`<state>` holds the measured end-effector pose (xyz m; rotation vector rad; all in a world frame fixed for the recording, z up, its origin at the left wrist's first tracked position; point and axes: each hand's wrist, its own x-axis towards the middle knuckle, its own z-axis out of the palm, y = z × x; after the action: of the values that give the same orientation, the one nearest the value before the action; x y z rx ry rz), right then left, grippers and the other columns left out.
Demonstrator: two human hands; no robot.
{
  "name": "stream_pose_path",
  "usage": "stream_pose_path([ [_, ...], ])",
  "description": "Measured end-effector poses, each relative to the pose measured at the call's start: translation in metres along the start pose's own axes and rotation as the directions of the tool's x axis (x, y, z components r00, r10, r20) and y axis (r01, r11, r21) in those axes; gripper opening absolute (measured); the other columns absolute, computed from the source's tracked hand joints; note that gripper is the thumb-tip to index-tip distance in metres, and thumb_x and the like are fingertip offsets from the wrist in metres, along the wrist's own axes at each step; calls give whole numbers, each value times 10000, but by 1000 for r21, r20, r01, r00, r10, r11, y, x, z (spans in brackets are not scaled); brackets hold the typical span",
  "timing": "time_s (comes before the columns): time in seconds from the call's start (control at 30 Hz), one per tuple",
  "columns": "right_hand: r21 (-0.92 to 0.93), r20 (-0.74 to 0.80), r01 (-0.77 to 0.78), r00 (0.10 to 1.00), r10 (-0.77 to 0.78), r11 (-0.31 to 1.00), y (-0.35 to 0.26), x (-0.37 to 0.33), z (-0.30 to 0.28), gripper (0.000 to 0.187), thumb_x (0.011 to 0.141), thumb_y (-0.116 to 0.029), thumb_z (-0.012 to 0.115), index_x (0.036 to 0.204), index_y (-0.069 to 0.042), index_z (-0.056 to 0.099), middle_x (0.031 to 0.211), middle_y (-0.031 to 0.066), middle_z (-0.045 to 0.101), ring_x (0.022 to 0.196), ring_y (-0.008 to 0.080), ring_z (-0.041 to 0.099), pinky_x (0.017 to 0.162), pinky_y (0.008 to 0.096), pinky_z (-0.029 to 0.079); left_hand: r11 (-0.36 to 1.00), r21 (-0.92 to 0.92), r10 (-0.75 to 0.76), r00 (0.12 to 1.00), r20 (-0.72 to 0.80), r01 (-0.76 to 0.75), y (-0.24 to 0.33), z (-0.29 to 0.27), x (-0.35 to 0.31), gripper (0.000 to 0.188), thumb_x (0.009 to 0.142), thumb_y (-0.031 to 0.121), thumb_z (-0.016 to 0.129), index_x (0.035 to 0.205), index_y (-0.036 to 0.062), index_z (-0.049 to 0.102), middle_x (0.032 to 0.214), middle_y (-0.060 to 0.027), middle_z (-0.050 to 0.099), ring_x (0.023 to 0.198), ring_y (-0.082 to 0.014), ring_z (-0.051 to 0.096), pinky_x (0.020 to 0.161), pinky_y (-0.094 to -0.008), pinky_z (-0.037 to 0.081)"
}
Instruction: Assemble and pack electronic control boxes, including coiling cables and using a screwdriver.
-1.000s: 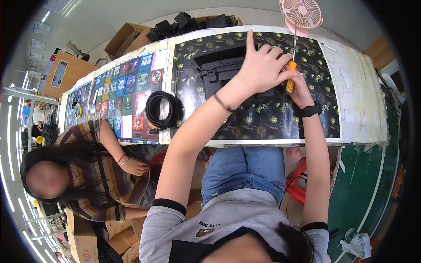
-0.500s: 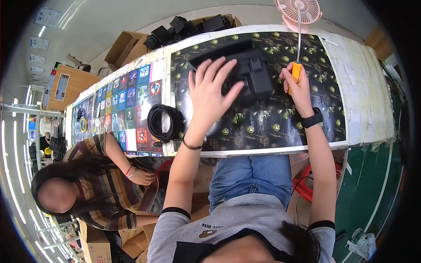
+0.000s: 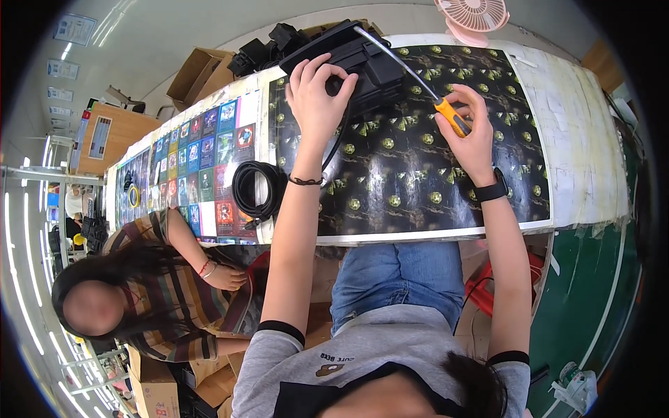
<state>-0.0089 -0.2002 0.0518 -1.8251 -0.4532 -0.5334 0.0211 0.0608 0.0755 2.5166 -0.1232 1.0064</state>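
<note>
A black plastic device [image 3: 383,66] with a raised, flap-like panel lies at the far side of the table. My left hand [image 3: 317,90] is at its near left side, fingers curled and closed on its edge; the fingertips are partly hidden against the black. A black cable [image 3: 339,143] runs from the device down past my left wrist. In my right hand [image 3: 474,132] is a screwdriver [image 3: 451,115] with a yellow and black handle, held between thumb and fingers. Its long metal shaft slants up to the left, and the tip meets the device's panel near its far edge.
A coiled black cable [image 3: 242,191] lies left of my left forearm, beside a sheet of colourful cards [image 3: 207,155]. A pink fan [image 3: 474,35] stands at the far right edge. Beyond the table are an open cardboard box [image 3: 188,76] and black devices [image 3: 254,56]. A co-worker [image 3: 185,299] sits to my left.
The device has shifted away and left, and my left hand has gone from spread fingers to curled ones. The screwdriver has swung from upright to slanting left, its tip now at the device.
</note>
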Motion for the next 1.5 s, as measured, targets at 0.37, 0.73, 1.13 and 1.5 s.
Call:
stream_pose_path([
  [0.37, 160, -211, 3, 977, 31, 987, 9, 4, -11, 423, 803, -9, 738, 1183, -48, 555, 968, 47, 649, 907, 122, 635, 854, 269, 501, 989, 118, 70, 984, 161, -90, -8, 7, 35, 453, 759, 442, 741, 1116, 178, 652, 1043, -91, 606, 987, -290, 610, 905, -444, 427],
  [0.73, 40, -94, 99, 991, -95, 994, 0, -3, -6, 265, 740, -16, 788, 969, -32, 654, 959, 63, 673, 871, 151, 648, 809, 271, 514, 902, 432, -96, 972, 214, -6, -28, -3, 45, 416, 841, 486, 649, 1087, 156, 706, 1028, -129, 668, 909, -341, 644, 815, -461, 478],
  [1.13, -110, 39, 447, 895, -445, 888, -13, -5, 4, 256, 670, 29, 795, 868, -74, 670, 914, 63, 658, 855, 247, 619, 756, 337, 500, 986, 76, -157, 972, 173, 146, -37, -18, 33, 473, 1006, 431, 317, 1158, 171, 681, 984, -155, 687, 913, -364, 647, 794, -472, 498],
  [1.5, -97, 121, 383, 921, -371, 919, -15, -8, 15, 235, 689, 34, 754, 881, -93, 706, 1036, 50, 668, 930, 244, 627, 795, 338, 504, 981, 37, -192, 962, 194, 188, -39, -22, 31, 503, 1016, 406, 252, 1182, 192, 676, 1024, -138, 683, 956, -348, 638, 834, -448, 489],
])
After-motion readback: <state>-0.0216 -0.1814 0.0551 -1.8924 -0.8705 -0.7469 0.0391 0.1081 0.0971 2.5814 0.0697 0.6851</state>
